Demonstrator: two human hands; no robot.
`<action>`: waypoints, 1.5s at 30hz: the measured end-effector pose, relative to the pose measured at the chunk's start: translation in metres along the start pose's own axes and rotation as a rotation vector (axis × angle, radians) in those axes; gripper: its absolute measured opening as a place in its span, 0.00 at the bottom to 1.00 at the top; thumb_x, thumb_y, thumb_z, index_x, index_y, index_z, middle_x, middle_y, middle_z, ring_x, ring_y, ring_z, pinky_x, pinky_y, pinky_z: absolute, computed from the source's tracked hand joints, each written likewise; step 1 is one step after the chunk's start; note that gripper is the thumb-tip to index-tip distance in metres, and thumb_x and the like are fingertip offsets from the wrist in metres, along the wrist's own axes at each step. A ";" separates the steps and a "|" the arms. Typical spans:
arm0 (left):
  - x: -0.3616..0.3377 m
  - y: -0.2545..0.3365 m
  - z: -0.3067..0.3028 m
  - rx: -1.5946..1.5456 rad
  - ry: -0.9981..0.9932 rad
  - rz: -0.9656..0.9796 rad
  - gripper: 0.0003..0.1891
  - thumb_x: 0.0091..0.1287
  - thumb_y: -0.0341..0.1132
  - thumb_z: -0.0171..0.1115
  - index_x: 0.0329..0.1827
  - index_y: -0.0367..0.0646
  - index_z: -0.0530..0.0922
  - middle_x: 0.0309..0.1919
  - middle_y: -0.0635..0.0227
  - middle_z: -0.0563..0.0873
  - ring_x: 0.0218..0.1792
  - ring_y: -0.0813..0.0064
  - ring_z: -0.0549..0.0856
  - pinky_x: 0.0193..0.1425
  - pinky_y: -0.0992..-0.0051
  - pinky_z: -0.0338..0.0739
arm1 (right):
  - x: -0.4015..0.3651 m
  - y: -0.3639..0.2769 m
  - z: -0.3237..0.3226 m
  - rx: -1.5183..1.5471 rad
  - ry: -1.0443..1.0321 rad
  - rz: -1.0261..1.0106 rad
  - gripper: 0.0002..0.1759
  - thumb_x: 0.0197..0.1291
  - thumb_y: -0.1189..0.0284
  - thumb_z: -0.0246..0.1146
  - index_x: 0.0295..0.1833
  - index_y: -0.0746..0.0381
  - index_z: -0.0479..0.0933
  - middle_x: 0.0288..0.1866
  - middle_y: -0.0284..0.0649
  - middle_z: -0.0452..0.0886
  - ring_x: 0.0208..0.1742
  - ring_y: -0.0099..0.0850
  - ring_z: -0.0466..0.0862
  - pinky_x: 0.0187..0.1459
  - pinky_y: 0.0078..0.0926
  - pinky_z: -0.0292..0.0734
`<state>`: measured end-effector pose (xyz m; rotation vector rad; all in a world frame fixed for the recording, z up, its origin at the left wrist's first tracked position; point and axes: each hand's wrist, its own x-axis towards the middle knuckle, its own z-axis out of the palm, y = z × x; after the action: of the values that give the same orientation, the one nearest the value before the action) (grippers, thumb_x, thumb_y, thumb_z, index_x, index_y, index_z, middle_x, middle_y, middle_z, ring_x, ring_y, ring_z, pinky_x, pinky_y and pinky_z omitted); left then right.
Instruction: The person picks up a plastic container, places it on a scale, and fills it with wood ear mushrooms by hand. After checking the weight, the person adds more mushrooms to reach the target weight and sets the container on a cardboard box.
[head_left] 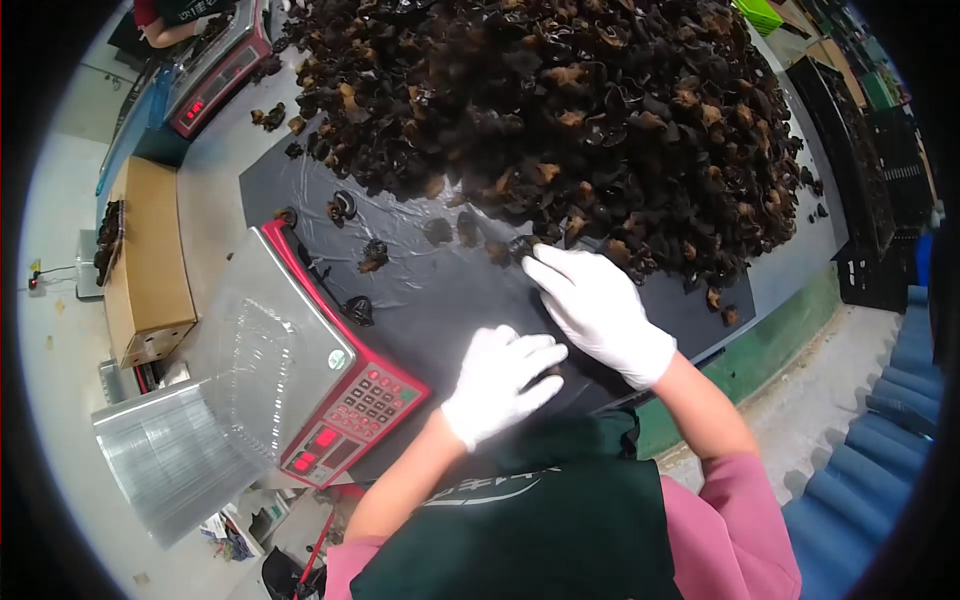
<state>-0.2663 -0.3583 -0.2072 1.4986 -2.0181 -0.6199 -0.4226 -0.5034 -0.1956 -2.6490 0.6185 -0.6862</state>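
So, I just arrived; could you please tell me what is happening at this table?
A gloved person is working at a large pile of dark, mushroom-like pieces on a table. The right hand touches or nearly touches one piece at the pile's near edge; its grip is unclear. The left hand is low over a dark sheet; whether it holds anything is unclear. To the person's left is a red scale with its display lit. Farther along, another person's arm is near a second scale.

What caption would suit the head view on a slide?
White-gloved right hand at the edge of a dark, frilly heap; left hand nearer the red-trimmed scale.
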 end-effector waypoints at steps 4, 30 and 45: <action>-0.014 0.007 -0.009 -0.257 0.047 -0.143 0.19 0.66 0.34 0.72 0.60 0.45 0.86 0.53 0.66 0.90 0.45 0.62 0.84 0.55 0.65 0.78 | 0.030 0.017 0.068 -0.149 0.076 -0.076 0.21 0.57 0.80 0.66 0.58 0.57 0.83 0.48 0.42 0.83 0.45 0.43 0.84 0.43 0.39 0.82; -0.025 -0.041 0.034 -0.473 0.515 -0.431 0.22 0.85 0.41 0.49 0.70 0.34 0.79 0.64 0.57 0.85 0.65 0.64 0.83 0.74 0.65 0.73 | -0.063 -0.024 0.029 0.129 -0.140 0.018 0.30 0.63 0.74 0.66 0.72 0.52 0.80 0.71 0.43 0.81 0.68 0.45 0.80 0.72 0.48 0.72; -0.023 -0.033 0.030 -0.704 0.619 -0.459 0.23 0.86 0.44 0.50 0.68 0.32 0.80 0.62 0.56 0.87 0.62 0.65 0.85 0.71 0.65 0.77 | -0.133 0.008 -0.041 -0.060 0.301 0.703 0.23 0.63 0.84 0.65 0.64 0.63 0.82 0.57 0.48 0.86 0.57 0.43 0.86 0.60 0.36 0.82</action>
<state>-0.2574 -0.3445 -0.2545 1.4485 -0.8592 -0.8065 -0.5511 -0.4542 -0.2152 -2.1436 1.5626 -0.8392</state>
